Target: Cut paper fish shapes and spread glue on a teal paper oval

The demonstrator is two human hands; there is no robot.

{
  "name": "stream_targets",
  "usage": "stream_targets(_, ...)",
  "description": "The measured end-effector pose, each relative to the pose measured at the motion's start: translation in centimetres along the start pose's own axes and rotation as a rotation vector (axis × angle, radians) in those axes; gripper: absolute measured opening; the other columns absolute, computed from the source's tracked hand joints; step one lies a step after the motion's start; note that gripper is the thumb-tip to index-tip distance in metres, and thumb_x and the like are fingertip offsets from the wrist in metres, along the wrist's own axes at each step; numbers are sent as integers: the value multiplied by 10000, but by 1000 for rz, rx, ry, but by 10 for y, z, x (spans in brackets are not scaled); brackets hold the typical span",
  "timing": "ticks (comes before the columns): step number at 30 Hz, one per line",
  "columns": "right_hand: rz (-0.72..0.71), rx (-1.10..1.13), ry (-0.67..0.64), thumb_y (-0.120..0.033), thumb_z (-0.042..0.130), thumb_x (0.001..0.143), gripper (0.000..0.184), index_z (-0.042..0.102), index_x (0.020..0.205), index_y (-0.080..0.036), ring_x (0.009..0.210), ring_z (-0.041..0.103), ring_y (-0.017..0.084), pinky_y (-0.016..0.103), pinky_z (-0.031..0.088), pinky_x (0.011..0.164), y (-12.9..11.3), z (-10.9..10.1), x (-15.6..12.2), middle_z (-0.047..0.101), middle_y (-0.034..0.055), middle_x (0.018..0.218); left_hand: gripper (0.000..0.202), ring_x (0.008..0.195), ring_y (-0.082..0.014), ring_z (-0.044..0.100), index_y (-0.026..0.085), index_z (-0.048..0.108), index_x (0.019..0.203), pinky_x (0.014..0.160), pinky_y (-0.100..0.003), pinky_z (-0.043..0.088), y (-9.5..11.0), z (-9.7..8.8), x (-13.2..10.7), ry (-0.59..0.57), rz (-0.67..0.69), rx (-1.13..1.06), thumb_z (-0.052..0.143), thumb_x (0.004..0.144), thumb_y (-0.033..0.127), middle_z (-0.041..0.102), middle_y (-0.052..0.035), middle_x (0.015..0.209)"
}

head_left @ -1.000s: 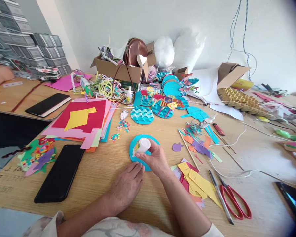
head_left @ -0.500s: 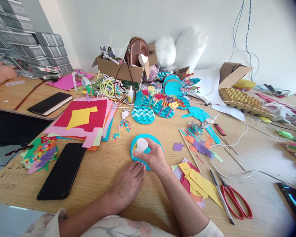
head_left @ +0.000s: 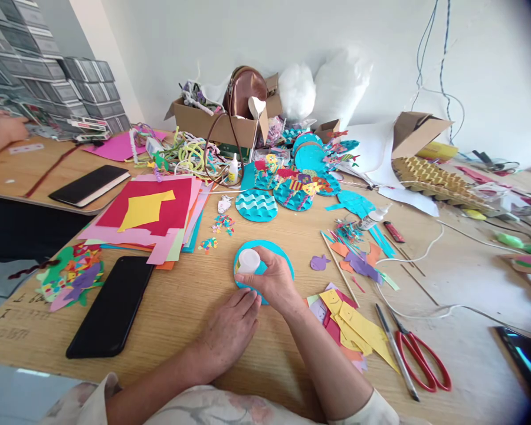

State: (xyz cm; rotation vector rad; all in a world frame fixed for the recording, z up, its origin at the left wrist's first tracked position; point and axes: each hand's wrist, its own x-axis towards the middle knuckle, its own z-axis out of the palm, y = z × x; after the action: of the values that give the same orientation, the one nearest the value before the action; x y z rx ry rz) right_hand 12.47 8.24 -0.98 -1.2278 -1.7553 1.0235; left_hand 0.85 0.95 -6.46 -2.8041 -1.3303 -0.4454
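R hand (head_left: 277, 283) has a white bottle (head_left: 249, 261) gripped btwn thumb and fingers, tipped over w/ its base up twd the camera. It's right above the blue disc (head_left: 278, 248), which lies on the wood table (head_left: 177, 307) straight in front of the person. Nozzle's hidden, so can't tell if it touches the disc. L hand (head_left: 230, 330) is flat, palm down, fingers together and basically straight, tips at the disc's near edge. Nothing visible in that one, and can't tell how hard it's pressing.

Stuff around it: purple fish cutout (head_left: 320, 262) just to the R of the disc, then a thin stick (head_left: 340, 268), then yellow paper pieces (head_left: 367, 330) closer in. Pen (head_left: 397, 354) and red-handled scissors (head_left: 425, 363) lie side by side, far R. On the L there's a black phone (head_left: 110, 307) lying flat, plus a stack of colored paper (head_left: 177, 200) w/ a yellow cutout (head_left: 146, 209) on top. Tiny confetti bits (head_left: 223, 224) sit btwn the stack and the disc. Behind the disc is another blue disc w/ pale wavy strips (head_left: 256, 205), and a 2nd bottle (head_left: 233, 174) stands upright near it. Someone else's hand (head_left: 9, 127) is at the far L, kinda blurry.
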Motion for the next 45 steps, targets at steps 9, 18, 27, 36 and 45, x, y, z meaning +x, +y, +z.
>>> stream_targets(9, -11, -46, -9, -286, 634, 644, 132, 550, 671, -187, 611, 474, 123, 213, 355, 562, -5, 0, 1, 516, -48, 632, 246, 1001, -228, 588, 79, 564, 1043, 899, -369, 464, 1, -3, 2, -4, -3, -7, 423, 842, 97, 659, -116, 1000)
stream_targets(18, -17, -78, -28, -280, 633, 650, 123, 550, 669, -192, 610, 481, 124, 214, 359, 560, -7, 1, 1, 522, -43, 638, 255, 1012, -229, 583, 85, 578, 1027, 907, -358, 464, 0, -6, 3, -19, -1, 16, 428, 822, 94, 660, -104, 1013)
stream_targets(27, -15, -97, -30, -286, 635, 648, 124, 567, 691, -191, 626, 504, 135, 225, 371, 579, -7, 1, 3, 545, -34, 654, 253, 1013, -229, 585, 73, 580, 1027, 910, -348, 458, 1, -4, 2, 0, 12, 26, 434, 822, 94, 662, -111, 1010)
stream_targets(36, -30, -135, -21, -272, 653, 637, 122, 569, 689, -201, 624, 506, 135, 223, 366, 576, -6, 3, 4, 542, -40, 647, 246, 1024, -240, 580, 68, 572, 1030, 908, -369, 461, 1, -2, 3, -15, 4, 5, 428, 831, 88, 657, -130, 1015)
stream_targets(45, -43, -133, 1, -262, 648, 642, 109, 557, 658, -205, 599, 493, 124, 211, 360, 552, -6, 5, 3, 539, -47, 630, 248, 1039, -242, 575, 78, 565, 1041, 921, -375, 456, 1, -3, 2, -24, -2, -20, 436, 830, 96, 650, -127, 1030)
